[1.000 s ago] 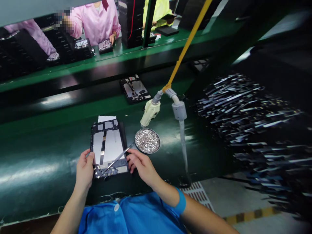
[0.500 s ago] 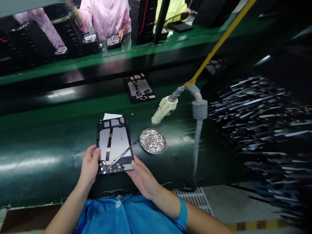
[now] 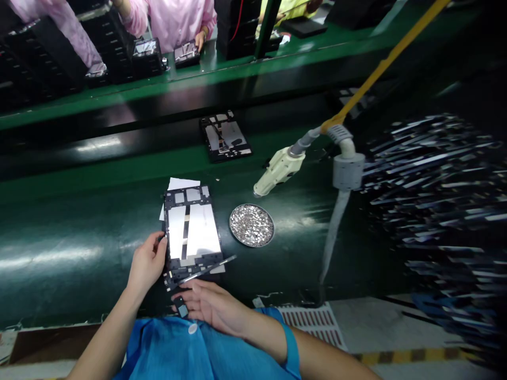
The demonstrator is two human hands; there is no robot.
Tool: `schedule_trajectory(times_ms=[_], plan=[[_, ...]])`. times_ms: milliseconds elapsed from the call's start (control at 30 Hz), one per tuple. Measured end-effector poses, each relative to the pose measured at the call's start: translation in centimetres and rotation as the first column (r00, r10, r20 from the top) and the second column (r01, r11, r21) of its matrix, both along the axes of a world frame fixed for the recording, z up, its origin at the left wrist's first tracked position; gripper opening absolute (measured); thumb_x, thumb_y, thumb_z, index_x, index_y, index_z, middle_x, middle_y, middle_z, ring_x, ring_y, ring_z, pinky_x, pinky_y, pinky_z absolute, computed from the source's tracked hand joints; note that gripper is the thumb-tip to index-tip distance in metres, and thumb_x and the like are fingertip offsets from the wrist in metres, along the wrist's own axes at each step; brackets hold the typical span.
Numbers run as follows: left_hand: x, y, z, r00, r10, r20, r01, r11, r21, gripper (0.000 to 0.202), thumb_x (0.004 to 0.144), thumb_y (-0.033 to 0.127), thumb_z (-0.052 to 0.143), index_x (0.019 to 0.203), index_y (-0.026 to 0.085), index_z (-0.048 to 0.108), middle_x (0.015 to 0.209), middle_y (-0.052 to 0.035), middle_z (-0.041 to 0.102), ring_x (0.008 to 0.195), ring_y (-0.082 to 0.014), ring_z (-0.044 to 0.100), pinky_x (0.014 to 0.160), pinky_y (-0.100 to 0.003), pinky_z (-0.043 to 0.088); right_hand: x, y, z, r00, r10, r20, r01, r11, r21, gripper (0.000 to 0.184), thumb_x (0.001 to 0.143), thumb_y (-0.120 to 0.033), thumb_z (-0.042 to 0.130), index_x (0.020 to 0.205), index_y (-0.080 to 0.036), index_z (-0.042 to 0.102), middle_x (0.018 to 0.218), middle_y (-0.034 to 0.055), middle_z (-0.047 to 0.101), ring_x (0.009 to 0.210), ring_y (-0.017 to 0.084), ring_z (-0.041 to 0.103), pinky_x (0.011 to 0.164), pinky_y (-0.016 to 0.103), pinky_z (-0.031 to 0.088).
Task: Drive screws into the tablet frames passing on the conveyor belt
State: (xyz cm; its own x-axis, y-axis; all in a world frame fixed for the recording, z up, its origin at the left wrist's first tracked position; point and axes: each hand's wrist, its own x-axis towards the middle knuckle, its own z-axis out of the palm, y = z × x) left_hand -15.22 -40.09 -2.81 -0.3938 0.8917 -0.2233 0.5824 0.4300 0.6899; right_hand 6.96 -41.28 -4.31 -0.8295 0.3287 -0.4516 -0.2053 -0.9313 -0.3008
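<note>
A dark tablet frame with a silvery inner plate (image 3: 192, 229) lies on the green belt in front of me. My left hand (image 3: 147, 262) grips its left edge, fingers curled on the rim. My right hand (image 3: 209, 303) rests at the frame's near edge, pinching metal tweezers (image 3: 208, 269) that lie slanted across the frame's lower corner. A small dark part (image 3: 180, 306) sits by the fingertips of that hand.
A round dish of small shiny parts (image 3: 252, 225) stands right of the frame. A cream electric screwdriver (image 3: 279, 170) hangs on a yellow cord above it. Another frame (image 3: 225, 136) lies farther up the belt. People in pink sleeves work across the line (image 3: 170, 21).
My right hand has drawn back toward my body with the tweezers, off the frame's middle. The left hand has stayed on the frame's left edge. A small dark part now shows near my right fingers.
</note>
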Motion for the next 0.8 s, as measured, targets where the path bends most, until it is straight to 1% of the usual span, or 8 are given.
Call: schedule_trajectory(times_ms=[100,167,267,367,467,533,700,800], plan=[[-0.3,-0.5,-0.7,0.996,0.009,-0.084,-0.003,0.998,0.07,0.049,0.096,0.055,0.051,0.126,0.017,0.064,0.091,-0.0065,0.07,0.079,-0.0215,0.065,0.078,-0.036,0.052,0.7,-0.2,0.3,0.989,0.029,0.142,-0.027,1.0,-0.015,0.069,0.065,-0.049,0.094,0.119,-0.013,0.069,0.127,0.0148,0.072,0.113,0.02,0.071,0.106,0.036,0.047],[-0.2,-0.9,-1.0,0.996,0.014,-0.085,-0.008,0.997,0.071,0.053,0.095,0.057,0.053,0.127,0.017,0.063,0.092,-0.0061,0.069,0.077,-0.0206,0.064,0.076,-0.035,0.052,0.8,-0.3,0.5,0.99,0.022,0.141,-0.021,1.0,-0.006,0.07,0.064,-0.05,0.094,0.118,-0.013,0.069,0.126,0.0144,0.072,0.111,0.021,0.072,0.104,0.035,0.05],[0.0,-1.3,-1.0,0.991,-0.049,-0.122,0.05,0.999,0.012,0.055,0.093,0.06,0.056,0.128,0.017,0.063,0.091,-0.0049,0.066,0.074,-0.02,0.062,0.073,-0.035,0.052,0.5,-0.2,0.8,0.998,0.037,0.054,-0.041,0.997,0.07,0.063,0.069,-0.053,0.09,0.111,-0.011,0.068,0.114,0.0135,0.074,0.092,0.021,0.076,0.083,0.033,0.057],[-0.1,-1.3,-0.6,0.979,-0.131,-0.158,0.13,0.991,-0.021,0.05,0.096,0.053,0.052,0.129,0.017,0.062,0.094,-0.0057,0.065,0.077,-0.0213,0.063,0.075,-0.036,0.051,0.4,0.6,0.8,0.993,0.012,0.116,-0.041,0.967,0.253,0.057,0.074,-0.044,0.087,0.117,-0.016,0.063,0.095,0.0037,0.072,0.07,0.014,0.07,0.062,0.026,0.053],[-0.6,-1.2,-0.3,0.96,-0.216,-0.177,0.216,0.976,-0.019,0.042,0.1,0.046,0.045,0.126,0.018,0.062,0.094,-0.0066,0.064,0.084,-0.0236,0.063,0.079,-0.038,0.052,0.7,2.7,0.9,0.937,-0.126,0.325,-0.065,0.852,0.519,0.042,0.081,-0.035,0.079,0.117,-0.019,0.064,0.069,-0.007,0.059,0.051,0.007,0.054,0.051,0.021,0.041],[-1.0,-1.2,-0.3,0.951,-0.263,-0.165,0.263,0.965,-0.02,0.041,0.102,0.043,0.041,0.128,0.019,0.061,0.095,-0.0072,0.063,0.09,-0.025,0.064,0.083,-0.039,0.052,1.0,4.5,1.5,0.911,-0.177,0.373,-0.116,0.756,0.644,0.029,0.086,-0.031,0.072,0.111,-0.018,0.067,0.064,-0.0079,0.053,0.05,0.007,0.05,0.051,0.022,0.038],[-1.3,-1.2,-0.5,0.945,-0.308,-0.112,0.307,0.951,-0.021,0.041,0.104,0.039,0.038,0.136,0.021,0.055,0.107,-0.0094,0.064,0.101,-0.0264,0.064,0.091,-0.043,0.051,1.4,8.4,4.4,0.952,-0.174,0.251,-0.103,0.592,0.8,0.024,0.083,-0.027,0.069,0.105,-0.018,0.069,0.072,-0.0037,0.057,0.062,0.009,0.051,0.061,0.025,0.04],[-0.8,-1.3,-0.7,0.954,-0.282,-0.104,0.284,0.959,0.001,0.043,0.104,0.04,0.038,0.14,0.022,0.054,0.106,-0.0092,0.064,0.099,-0.0264,0.065,0.092,-0.043,0.052,1.4,9.8,5.1,0.962,-0.191,0.196,-0.073,0.511,0.856,0.022,0.084,-0.029,0.067,0.103,-0.02,0.067,0.083,-0.0003,0.062,0.07,0.013,0.057,0.067,0.028,0.045]])
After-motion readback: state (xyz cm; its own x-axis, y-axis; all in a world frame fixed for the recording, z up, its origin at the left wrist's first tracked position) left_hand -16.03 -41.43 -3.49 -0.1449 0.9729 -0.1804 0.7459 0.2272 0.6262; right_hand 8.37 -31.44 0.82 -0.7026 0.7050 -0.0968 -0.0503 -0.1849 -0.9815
